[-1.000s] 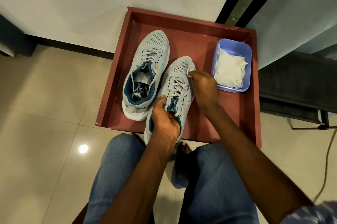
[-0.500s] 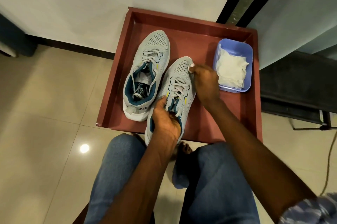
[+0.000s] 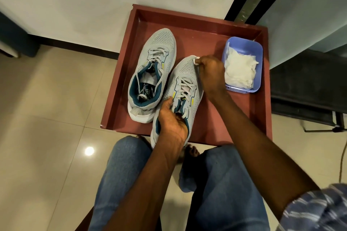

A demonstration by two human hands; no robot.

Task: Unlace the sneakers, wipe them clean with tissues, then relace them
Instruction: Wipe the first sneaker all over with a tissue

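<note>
Two grey mesh sneakers lie in the head view, both inside a red-brown tray point(image 3: 120, 88) that stands on the tiled floor against a pale wall. The left sneaker point(image 3: 153, 72) rests flat on the tray floor, laces slack, its collar open. The right sneaker point(image 3: 185, 78) sits just beside it with its heel hanging over the tray's near edge. Both long axes run from the person toward the wall, toes pointing away and tilted a little to the right.

The left hand point(image 3: 173, 120) has its fingers curled into the right sneaker's collar, thumb up by the top eyelets, gripping it there. The right hand point(image 3: 211, 72) is closed round a small wad of tissue point(image 3: 197, 61) and presses it on the toe's outer edge; only a white tip of the tissue shows past the fingers.

A lilac tub point(image 3: 258, 65) holding more crumpled tissues point(image 3: 239, 68) stands in the tray's right corner, near the wiping hand.

Judging by the look, the sneaker is light, with a soft upper that gives under pressure and a firmer sole, so the collar or heel is the sound place to hold it while the other hand rubs. The tissue is flimsy and likely to tear on the mesh.
</note>
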